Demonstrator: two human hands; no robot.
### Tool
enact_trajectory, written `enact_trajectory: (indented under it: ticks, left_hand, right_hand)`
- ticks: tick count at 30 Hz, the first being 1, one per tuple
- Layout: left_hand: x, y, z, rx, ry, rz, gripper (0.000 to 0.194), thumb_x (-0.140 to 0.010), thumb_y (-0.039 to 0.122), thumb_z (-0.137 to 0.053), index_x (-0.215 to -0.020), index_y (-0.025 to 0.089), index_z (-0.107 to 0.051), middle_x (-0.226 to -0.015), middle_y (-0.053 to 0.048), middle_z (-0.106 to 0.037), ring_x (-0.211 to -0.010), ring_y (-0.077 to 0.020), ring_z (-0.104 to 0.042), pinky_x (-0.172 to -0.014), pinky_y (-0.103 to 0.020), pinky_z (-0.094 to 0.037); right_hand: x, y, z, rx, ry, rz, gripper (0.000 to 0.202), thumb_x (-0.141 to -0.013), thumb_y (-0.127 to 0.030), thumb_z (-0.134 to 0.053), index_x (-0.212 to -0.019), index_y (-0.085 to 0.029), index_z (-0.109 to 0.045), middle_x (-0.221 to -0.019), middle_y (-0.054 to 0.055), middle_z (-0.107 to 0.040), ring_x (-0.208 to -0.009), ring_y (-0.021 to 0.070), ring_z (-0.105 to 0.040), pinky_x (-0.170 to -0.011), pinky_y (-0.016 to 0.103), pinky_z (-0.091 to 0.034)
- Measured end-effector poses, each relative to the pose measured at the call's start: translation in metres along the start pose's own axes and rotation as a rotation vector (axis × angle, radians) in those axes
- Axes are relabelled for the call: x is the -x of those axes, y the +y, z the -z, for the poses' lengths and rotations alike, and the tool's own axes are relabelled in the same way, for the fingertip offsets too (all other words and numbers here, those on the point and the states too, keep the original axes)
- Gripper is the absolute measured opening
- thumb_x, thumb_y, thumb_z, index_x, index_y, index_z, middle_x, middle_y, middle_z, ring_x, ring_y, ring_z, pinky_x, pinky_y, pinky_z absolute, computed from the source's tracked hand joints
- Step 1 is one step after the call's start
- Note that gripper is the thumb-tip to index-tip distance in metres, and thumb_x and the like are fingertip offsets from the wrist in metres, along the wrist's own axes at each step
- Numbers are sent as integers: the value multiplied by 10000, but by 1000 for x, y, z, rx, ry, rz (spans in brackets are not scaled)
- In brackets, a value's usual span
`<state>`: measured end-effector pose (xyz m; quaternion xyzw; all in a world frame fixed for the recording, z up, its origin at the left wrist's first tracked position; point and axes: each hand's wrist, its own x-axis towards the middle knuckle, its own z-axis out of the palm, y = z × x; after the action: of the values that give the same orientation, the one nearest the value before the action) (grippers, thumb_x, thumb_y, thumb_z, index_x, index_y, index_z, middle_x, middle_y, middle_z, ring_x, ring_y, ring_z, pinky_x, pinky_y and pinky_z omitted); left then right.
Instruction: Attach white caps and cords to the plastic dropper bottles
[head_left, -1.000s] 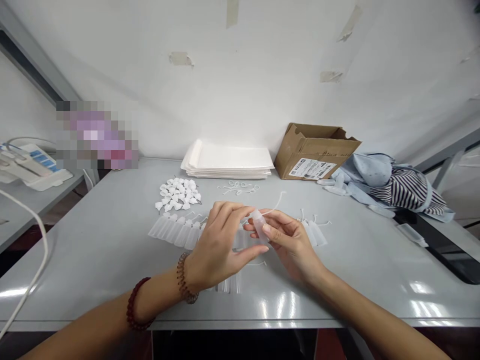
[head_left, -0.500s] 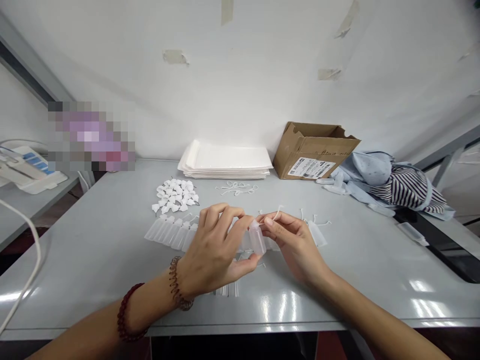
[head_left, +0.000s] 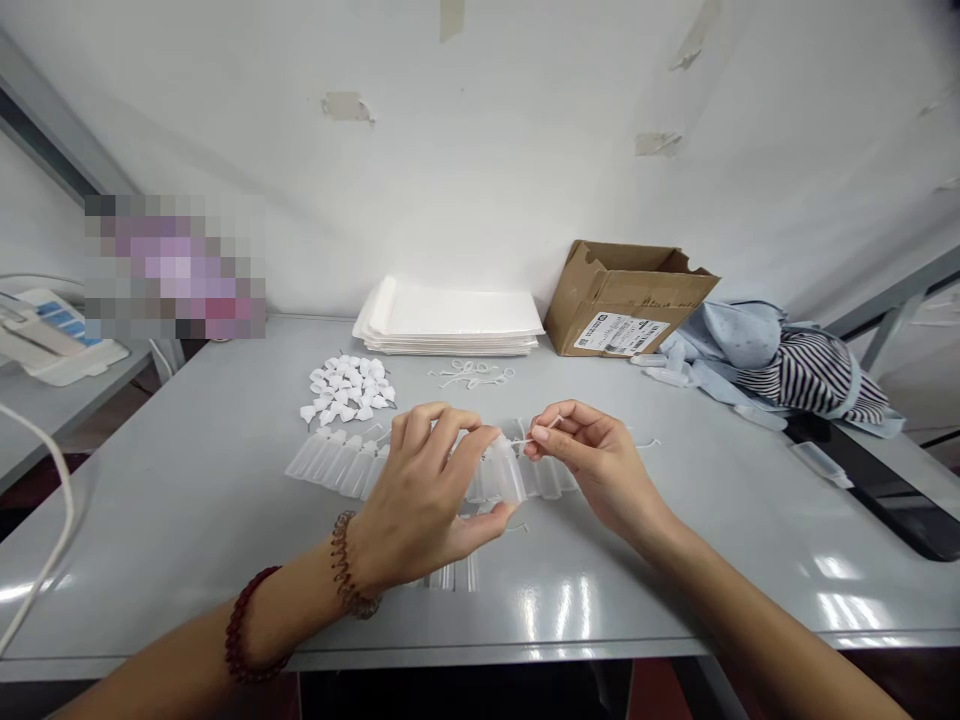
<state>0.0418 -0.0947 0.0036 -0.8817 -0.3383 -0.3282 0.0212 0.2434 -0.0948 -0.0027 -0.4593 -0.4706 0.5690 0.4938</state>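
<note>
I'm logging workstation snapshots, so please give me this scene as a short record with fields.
left hand: holds a translucent bottle, fingers at its top, thumb near its base
right hand: pinches a thin white strip at the bottle's top
on table: row of similar bottles, pile of small white pieces
along wall: white stack, open cardboard box

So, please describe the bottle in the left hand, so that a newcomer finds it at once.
Over the grey table, find the left hand, its arm wearing a dark red bracelet. In its grip is a translucent plastic bottle. Unlike the row of bottles lying behind, it is held, and the right hand pinches its thin white strap.
</note>
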Motion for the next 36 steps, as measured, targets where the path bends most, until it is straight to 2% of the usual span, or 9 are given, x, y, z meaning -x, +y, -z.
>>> enact_trajectory:
  ticks: [9,20,30,36]
  left_hand:
    - [2,2,0,-17,7,-24,381,-774,330,-631,-1080,114,-560,-998,-137,-584,-968,-304,-458,-815,-452,-391]
    - [1,3,2,-1,5,-47,372,-780,314,-628,-1086,110,-568,-1000,-128,-579,-969,-297,-450,-821,-448,-386]
    - [1,2,6,29,-46,-42,365,-789,336,-626,-1084,126,-577,-1017,-124,-577,-984,-297,-442,-834,-451,-378]
    - [-1,4,8,47,-67,-70,377,-783,337,-642,-1084,121,-574,-1018,-118,-578,-991,-291,-438,-844,-440,-363]
  right_hand:
    - [-2,-6,3,101,-55,84,166,-749,-303,-723,-790,-185,-614,-637,2,-677,-584,131,-631,-625,288,-508]
    - [5,-18,11,241,-88,126,130,-784,-279,-691,-836,-193,-609,-675,14,-701,-642,157,-681,-591,264,-509]
    - [4,-24,15,281,-108,122,160,-771,-290,-700,-851,-192,-601,-697,4,-679,-656,158,-679,-616,277,-519]
    - [5,-28,9,533,-224,280,113,-793,-291,-674,-850,-194,-664,-848,26,-676,-789,154,-623,-733,298,-483]
